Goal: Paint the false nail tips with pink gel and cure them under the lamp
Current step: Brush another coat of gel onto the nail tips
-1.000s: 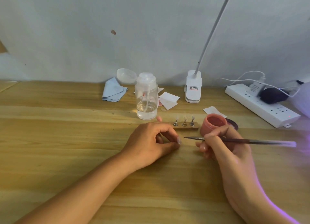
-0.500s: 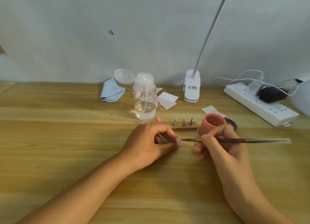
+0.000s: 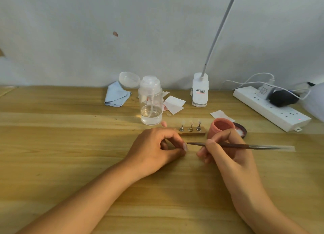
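The right hand [image 3: 226,149] has its grip closed on a thin dark brush [image 3: 245,146], thumb and forefinger pinching it close to the working end. The brush lies almost level, its fine tip toward 9 o'clock and its long handle running out toward 3 o'clock. That tip stops just short of the left hand [image 3: 154,147], which rests on the wooden tabletop [image 3: 52,146] with its fingers curled in. Whether this grip holds anything is hidden by the fingers. At 12 o'clock from the right hand, touching or just behind its knuckles, stands the open pink gel jar [image 3: 221,126], and its dark lid [image 3: 242,129] lies just beside it at 3 o'clock. At 9 o'clock from the jar a small wooden holder [image 3: 192,133] carries three metal stands with clear false nail tips [image 3: 191,123] upright on them. The left hand's knuckles cover the holder's left end, and a small pink tip [image 3: 164,123] shows just past them. Farther toward 12 o'clock stands a clear pump bottle [image 3: 151,104], partly filled with clear liquid, with white paper squares [image 3: 174,103] at its 3 o'clock. A folded blue cloth [image 3: 116,97] and a clear cap [image 3: 128,79] lie at its 10 o'clock. The white clip lamp [image 3: 199,90] sits near the wall, its slim stem rising out of view. A white power strip [image 3: 273,109] with a black adapter [image 3: 282,98] plugged in lies at 2 o'clock.
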